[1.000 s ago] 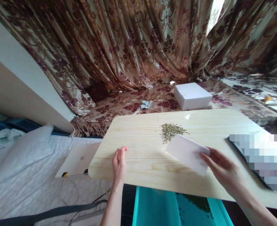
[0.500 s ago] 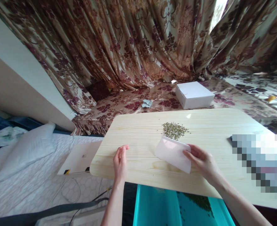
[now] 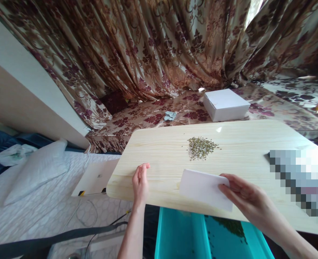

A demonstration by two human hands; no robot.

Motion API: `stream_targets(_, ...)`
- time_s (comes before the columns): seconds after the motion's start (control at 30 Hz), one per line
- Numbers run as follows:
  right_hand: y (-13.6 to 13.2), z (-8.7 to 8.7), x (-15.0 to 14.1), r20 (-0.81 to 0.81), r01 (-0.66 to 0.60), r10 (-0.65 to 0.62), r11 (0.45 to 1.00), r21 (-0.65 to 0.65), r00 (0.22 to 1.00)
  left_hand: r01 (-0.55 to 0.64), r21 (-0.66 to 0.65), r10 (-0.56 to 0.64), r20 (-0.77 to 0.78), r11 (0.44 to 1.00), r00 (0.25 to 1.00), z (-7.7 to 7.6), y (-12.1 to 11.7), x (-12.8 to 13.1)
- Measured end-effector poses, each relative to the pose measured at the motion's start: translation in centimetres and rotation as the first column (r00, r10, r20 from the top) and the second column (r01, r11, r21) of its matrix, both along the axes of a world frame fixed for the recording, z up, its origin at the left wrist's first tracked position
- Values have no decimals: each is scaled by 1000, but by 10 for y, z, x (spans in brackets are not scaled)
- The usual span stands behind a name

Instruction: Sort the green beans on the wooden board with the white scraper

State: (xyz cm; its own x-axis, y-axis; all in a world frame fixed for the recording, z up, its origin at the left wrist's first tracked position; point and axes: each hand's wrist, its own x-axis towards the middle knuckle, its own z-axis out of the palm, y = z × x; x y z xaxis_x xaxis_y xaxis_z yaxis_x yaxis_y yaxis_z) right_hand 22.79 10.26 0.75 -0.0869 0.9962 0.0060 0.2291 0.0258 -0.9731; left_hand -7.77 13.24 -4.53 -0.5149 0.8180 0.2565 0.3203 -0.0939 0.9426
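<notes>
My right hand [image 3: 244, 192] pinches the right end of a white sheet of paper [image 3: 204, 189], maybe folded, between thumb and fingers. The paper is tilted above the front part of the pale wooden table [image 3: 159, 147]. Beyond it lies a loose pile of small green and pale grains [image 3: 201, 148], a short gap away from its far edge. My left hand [image 3: 141, 181] is by the table's left front, its fingers together and loosely curled, with nothing visible in them. Below the front edge is a turquoise bin [image 3: 182, 230] with a divider; dark green grains [image 3: 231, 228] lie in its right compartment.
A white box [image 3: 226, 104] and a small pale cloth-like piece [image 3: 170, 115] rest on the flowered ledge behind the table. A pixelated device [image 3: 304, 180] is on the table's right. At left are a bed with a pillow [image 3: 37, 169], a pale board [image 3: 94, 178] and cables.
My right hand has drawn the paper back from the pile toward the table's front edge, uncovering the pile's near side. My left hand keeps about the same place. The view has shifted slightly.
</notes>
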Motion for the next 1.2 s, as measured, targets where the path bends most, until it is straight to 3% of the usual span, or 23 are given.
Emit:
stream_targets(0.1,21,3,18,13,122,-124,987,102,992,-2,1,2,-2,1000,1000,0,0,0)
stream_targets(0.2,46,5,39,33,317,-332,923,220,943,-1,5,1,2,1000,1000,0,0,-1)
stream_targets(0.37,72,6,66,192,354,-451,850,390,872,6,-3,-6,5,1000,1000,-3,0,-3)
stream_targets(0.77,83,-16,86,292,275,-438,843,463,850,8,-40,-8,-7,999,1000,-7,-1,-6)
stream_targets(1.2,44,9,84,366,120,-276,910,396,889,-3,-45,3,-18,999,1000,-6,-1,-6)
